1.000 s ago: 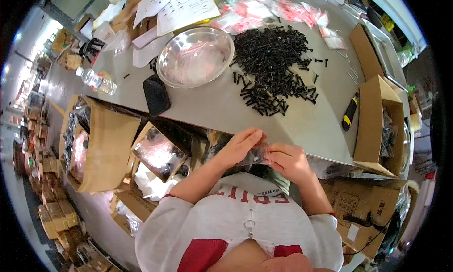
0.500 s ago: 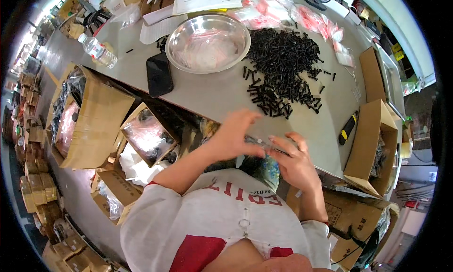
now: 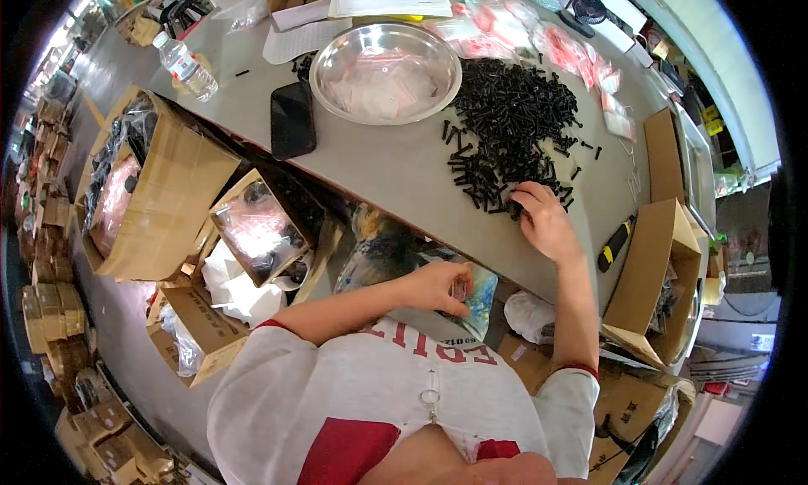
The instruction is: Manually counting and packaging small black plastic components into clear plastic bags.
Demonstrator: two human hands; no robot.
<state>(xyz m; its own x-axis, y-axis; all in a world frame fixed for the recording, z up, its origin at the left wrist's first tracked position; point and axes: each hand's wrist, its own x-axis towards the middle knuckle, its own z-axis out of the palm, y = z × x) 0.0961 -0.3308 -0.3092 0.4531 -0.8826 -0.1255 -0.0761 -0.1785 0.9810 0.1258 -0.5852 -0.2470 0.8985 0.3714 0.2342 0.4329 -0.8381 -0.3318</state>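
A big heap of black screws [image 3: 513,106] lies on the grey table, its loose near end spreading toward me. My right hand [image 3: 547,224] reaches over the table edge to that near end, fingers bent down and closed among the screws; exactly how many they grip is hidden. Close to my body, below the table edge, my left hand [image 3: 439,288] is curled, thumb against fingers. Something small and shiny shows in its grasp, too unclear to name. Left of the heap stands a steel bowl [image 3: 318,98] containing clear plastic bags [image 3: 387,83] with red edges.
A black phone [image 3: 292,121] lies left of the bowl, and a water bottle [image 3: 187,67] stands farther left. More red-edged bags [image 3: 568,54] lie behind the heap. To the right are a yellow-black utility knife [image 3: 615,243] and an open carton [image 3: 637,287]. Cartons stand lower left.
My hands were close together in front of me. The right has moved forward onto the screws; the left has drawn back toward my body and curled. The view has shifted slightly.
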